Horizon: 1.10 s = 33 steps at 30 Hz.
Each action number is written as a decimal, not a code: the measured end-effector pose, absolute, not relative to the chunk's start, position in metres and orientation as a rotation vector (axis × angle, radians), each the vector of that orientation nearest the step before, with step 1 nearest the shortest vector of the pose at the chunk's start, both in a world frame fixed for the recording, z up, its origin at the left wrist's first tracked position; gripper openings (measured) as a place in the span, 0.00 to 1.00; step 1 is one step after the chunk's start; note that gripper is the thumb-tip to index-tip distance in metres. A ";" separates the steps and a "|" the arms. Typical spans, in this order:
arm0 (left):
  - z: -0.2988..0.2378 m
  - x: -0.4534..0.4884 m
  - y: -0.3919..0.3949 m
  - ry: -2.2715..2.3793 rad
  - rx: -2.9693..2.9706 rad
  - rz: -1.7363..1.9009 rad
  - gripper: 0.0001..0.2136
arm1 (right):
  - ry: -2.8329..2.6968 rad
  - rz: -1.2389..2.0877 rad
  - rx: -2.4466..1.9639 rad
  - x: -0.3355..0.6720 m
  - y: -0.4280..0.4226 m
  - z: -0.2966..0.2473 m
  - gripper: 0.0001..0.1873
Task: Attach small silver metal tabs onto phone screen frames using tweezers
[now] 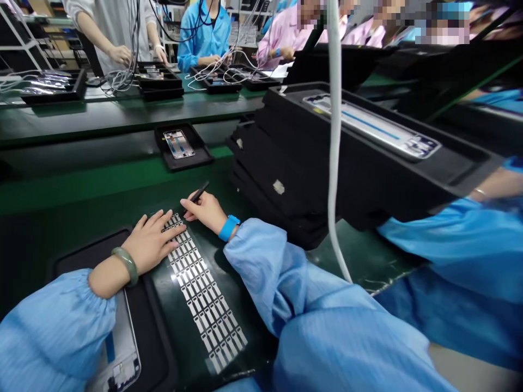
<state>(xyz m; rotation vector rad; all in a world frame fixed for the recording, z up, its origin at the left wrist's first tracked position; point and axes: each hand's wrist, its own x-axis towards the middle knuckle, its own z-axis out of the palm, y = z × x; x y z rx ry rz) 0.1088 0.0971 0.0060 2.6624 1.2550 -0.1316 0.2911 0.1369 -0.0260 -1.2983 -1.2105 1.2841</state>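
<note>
While left hand is pressing flat, fingers spread, on label sheet, right hand is pinching black tweezers just beside sheet's top end. Sheet is lying on dark green bench, beside black tray holding phone frame.

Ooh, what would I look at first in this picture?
The sheet of tiny silver pieces in the middle grabs you first, with the left hand resting on it. The right hand beside it holds black tweezers, and a big stack of black trays looms at right.
</note>
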 end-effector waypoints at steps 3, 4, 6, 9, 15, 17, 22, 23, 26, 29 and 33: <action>0.003 0.110 0.098 1.246 2.645 -0.075 0.19 | -1.149 1.344 -1.299 0.290 0.138 -0.022 0.08; 0.002 0.111 0.098 1.241 2.637 -0.049 0.19 | -1.121 1.368 -1.294 0.291 0.138 -0.020 0.07; 0.001 0.111 0.099 1.230 2.616 0.016 0.18 | -1.072 1.412 -1.277 0.292 0.136 -0.013 0.05; 0.004 0.110 0.097 1.230 2.567 0.162 0.17 | -0.997 1.481 -1.176 0.292 0.128 0.003 0.04; 0.041 0.089 0.074 1.327 2.264 0.598 0.18 | -0.955 1.530 -0.873 0.259 0.098 0.037 0.09; 0.054 0.078 0.063 1.345 1.997 0.736 0.16 | -1.011 1.536 -0.822 0.242 0.089 0.044 0.10; 0.067 0.049 0.042 1.369 1.768 0.745 0.13 | -1.236 1.539 -0.742 0.213 0.078 0.057 0.13; 0.066 0.044 0.039 1.374 1.800 0.710 0.12 | -1.304 1.543 -0.729 0.210 0.076 0.059 0.13; 0.064 0.028 0.030 1.360 1.867 0.582 0.12 | -1.512 1.582 -0.710 0.204 0.075 0.064 0.11; 0.059 0.009 0.022 1.373 1.782 0.474 0.15 | -1.527 1.632 -0.720 0.195 0.077 0.065 0.11; 0.040 -0.024 0.016 1.549 1.963 0.502 0.22 | -1.326 1.668 -0.785 0.177 0.085 0.056 0.14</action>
